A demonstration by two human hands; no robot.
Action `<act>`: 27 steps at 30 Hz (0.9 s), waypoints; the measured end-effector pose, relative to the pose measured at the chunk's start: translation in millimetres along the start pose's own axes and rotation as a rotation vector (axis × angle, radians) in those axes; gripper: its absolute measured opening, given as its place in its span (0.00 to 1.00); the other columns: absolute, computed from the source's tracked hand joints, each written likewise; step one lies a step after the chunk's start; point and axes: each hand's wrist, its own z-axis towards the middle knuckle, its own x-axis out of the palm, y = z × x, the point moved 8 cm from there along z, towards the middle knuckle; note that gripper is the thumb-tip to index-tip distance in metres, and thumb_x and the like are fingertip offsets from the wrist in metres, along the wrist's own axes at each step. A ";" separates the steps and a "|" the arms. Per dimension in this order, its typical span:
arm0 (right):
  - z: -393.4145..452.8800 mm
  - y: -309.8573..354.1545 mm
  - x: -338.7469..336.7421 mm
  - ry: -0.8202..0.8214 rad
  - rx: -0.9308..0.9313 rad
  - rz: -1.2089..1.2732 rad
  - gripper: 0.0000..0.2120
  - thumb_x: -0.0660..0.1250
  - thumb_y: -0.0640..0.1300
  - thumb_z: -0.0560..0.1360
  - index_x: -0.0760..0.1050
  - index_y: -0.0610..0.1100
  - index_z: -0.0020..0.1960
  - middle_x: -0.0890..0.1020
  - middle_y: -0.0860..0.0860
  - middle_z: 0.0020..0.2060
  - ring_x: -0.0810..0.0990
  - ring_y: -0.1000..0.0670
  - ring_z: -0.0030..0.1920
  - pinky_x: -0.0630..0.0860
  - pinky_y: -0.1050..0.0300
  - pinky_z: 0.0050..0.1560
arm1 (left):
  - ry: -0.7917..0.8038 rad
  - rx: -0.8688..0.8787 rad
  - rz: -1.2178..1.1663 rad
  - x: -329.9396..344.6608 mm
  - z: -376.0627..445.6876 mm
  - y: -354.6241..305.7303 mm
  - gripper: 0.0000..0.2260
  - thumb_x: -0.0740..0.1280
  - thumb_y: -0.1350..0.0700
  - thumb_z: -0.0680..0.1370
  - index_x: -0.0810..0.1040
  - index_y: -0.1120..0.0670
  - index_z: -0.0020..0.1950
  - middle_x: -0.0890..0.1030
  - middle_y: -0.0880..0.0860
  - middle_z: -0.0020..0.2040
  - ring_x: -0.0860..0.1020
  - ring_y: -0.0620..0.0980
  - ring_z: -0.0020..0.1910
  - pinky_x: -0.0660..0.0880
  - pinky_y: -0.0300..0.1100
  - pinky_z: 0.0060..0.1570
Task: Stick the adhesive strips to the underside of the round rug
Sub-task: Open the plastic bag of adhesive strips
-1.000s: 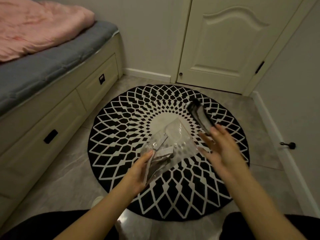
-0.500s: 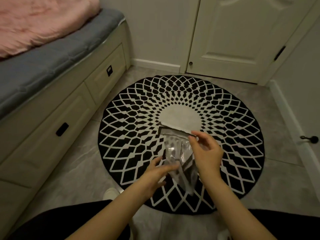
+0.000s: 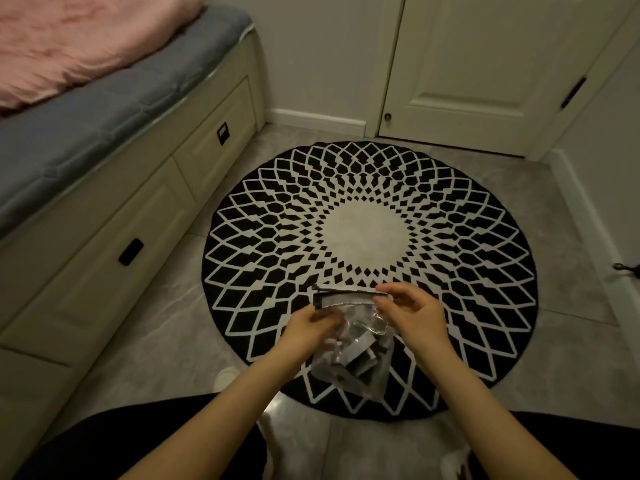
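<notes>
Now a strip [image 3: 346, 296] drawn from the bag [image 3: 353, 355]: right hand [image 3: 412, 315] pinching it, left hand [image 3: 310, 329] gripping the bag (rug [image 3: 485, 237] still face-up on the floor).

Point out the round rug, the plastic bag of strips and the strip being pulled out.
round rug [image 3: 367, 233], head view, on its plain pale centre.
plastic bag [image 3: 349, 362], head view, on its lower half below the hands.
strip [image 3: 343, 298], head view, on its middle, left of the right hand's fingertips.
</notes>
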 end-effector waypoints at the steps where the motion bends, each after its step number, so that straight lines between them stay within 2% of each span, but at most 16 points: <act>1: 0.2 -3.0 -5.8 -0.030 0.016 -0.016 0.09 0.72 0.36 0.70 0.81 0.50 0.45 0.83 0.53 0.44 0.82 0.54 0.43 0.80 0.62 0.43 | 0.026 0.010 0.009 1.6 -3.0 4.5 0.05 0.65 0.55 0.78 0.78 0.52 0.52 0.81 0.52 0.49 0.81 0.47 0.45 0.77 0.37 0.39; 5: 3.6 -16.2 -31.8 -0.144 0.071 -0.026 0.09 0.71 0.37 0.71 0.80 0.51 0.45 0.82 0.53 0.45 0.82 0.54 0.46 0.79 0.60 0.47 | 0.063 0.011 0.145 7.7 -2.2 29.5 0.04 0.65 0.55 0.78 0.79 0.51 0.49 0.81 0.52 0.51 0.80 0.50 0.51 0.78 0.48 0.54; 7: 4.3 -25.5 -40.9 -0.172 0.128 0.052 0.08 0.69 0.36 0.72 0.79 0.49 0.46 0.82 0.51 0.46 0.82 0.53 0.46 0.81 0.58 0.45 | 0.050 0.005 0.185 10.1 1.7 48.7 0.04 0.65 0.55 0.77 0.79 0.50 0.49 0.81 0.52 0.50 0.81 0.50 0.50 0.79 0.49 0.53; 10: 3.5 -36.2 -49.5 -0.188 0.171 0.083 0.08 0.68 0.36 0.73 0.79 0.47 0.48 0.82 0.50 0.46 0.83 0.53 0.45 0.82 0.61 0.40 | 0.049 -0.069 0.149 19.0 6.4 83.7 0.05 0.65 0.55 0.78 0.77 0.50 0.52 0.80 0.54 0.50 0.81 0.51 0.48 0.80 0.43 0.47; 13: 2.1 -43.3 -55.7 -0.205 0.174 0.066 0.08 0.68 0.36 0.73 0.79 0.46 0.49 0.82 0.50 0.46 0.83 0.54 0.44 0.81 0.64 0.37 | 0.016 -0.188 0.080 25.8 13.8 112.3 0.05 0.65 0.54 0.77 0.75 0.50 0.53 0.79 0.56 0.53 0.80 0.54 0.50 0.79 0.48 0.51; 15: 1.3 -47.6 -60.3 -0.215 0.162 0.047 0.08 0.69 0.36 0.73 0.79 0.45 0.50 0.82 0.51 0.46 0.83 0.54 0.44 0.80 0.64 0.36 | -0.016 -0.246 0.116 26.4 18.8 129.7 0.10 0.67 0.53 0.76 0.73 0.51 0.56 0.77 0.56 0.57 0.78 0.55 0.54 0.79 0.49 0.50; 17: 1.0 -51.0 -62.9 -0.206 0.153 0.041 0.08 0.69 0.36 0.72 0.80 0.45 0.50 0.82 0.50 0.45 0.83 0.54 0.43 0.80 0.64 0.37 | -0.078 -0.250 0.250 18.4 29.8 142.7 0.20 0.68 0.51 0.75 0.68 0.53 0.64 0.75 0.57 0.60 0.77 0.56 0.57 0.78 0.48 0.52; 18: 1.0 -52.7 -63.1 -0.195 0.155 0.031 0.08 0.69 0.36 0.72 0.80 0.44 0.50 0.82 0.49 0.45 0.83 0.53 0.43 0.80 0.63 0.37 | -0.123 -0.228 0.288 12.2 35.4 142.4 0.23 0.68 0.50 0.75 0.67 0.54 0.67 0.75 0.58 0.61 0.77 0.57 0.58 0.77 0.50 0.55; 20: 2.0 -55.5 -61.6 -0.166 0.161 -0.025 0.08 0.70 0.37 0.72 0.80 0.44 0.50 0.82 0.48 0.44 0.83 0.52 0.43 0.81 0.62 0.39 | -0.196 -0.153 0.259 4.2 39.7 121.8 0.24 0.66 0.53 0.76 0.66 0.55 0.71 0.74 0.58 0.63 0.76 0.56 0.60 0.75 0.53 0.60; 23: 3.8 -55.0 -53.9 -0.110 0.151 -0.162 0.07 0.71 0.37 0.72 0.80 0.46 0.47 0.82 0.48 0.44 0.83 0.53 0.41 0.80 0.62 0.39 | -0.235 0.089 0.240 0.5 33.5 61.9 0.28 0.68 0.59 0.74 0.64 0.50 0.72 0.67 0.53 0.71 0.70 0.51 0.67 0.71 0.51 0.65; 24: 4.0 -53.2 -48.1 -0.074 0.134 -0.233 0.07 0.71 0.38 0.72 0.80 0.48 0.46 0.82 0.49 0.43 0.83 0.53 0.41 0.80 0.63 0.39 | -0.209 0.197 0.312 3.5 27.1 39.3 0.32 0.70 0.59 0.73 0.62 0.48 0.74 0.63 0.50 0.73 0.65 0.50 0.70 0.68 0.52 0.68; 26: 1.6 -47.5 -33.6 0.017 0.074 -0.392 0.08 0.71 0.39 0.72 0.79 0.53 0.44 0.82 0.53 0.41 0.82 0.54 0.40 0.80 0.64 0.41 | -0.107 0.407 0.609 23.8 5.0 -1.9 0.39 0.73 0.55 0.70 0.56 0.44 0.76 0.56 0.46 0.76 0.56 0.47 0.74 0.60 0.52 0.72; 27: -0.6 -43.6 -24.6 0.068 0.038 -0.448 0.09 0.71 0.40 0.72 0.78 0.55 0.43 0.81 0.54 0.40 0.81 0.55 0.40 0.79 0.64 0.42 | -0.062 0.493 0.763 35.4 -6.1 -14.1 0.42 0.74 0.51 0.68 0.54 0.44 0.76 0.56 0.45 0.76 0.55 0.47 0.75 0.59 0.52 0.73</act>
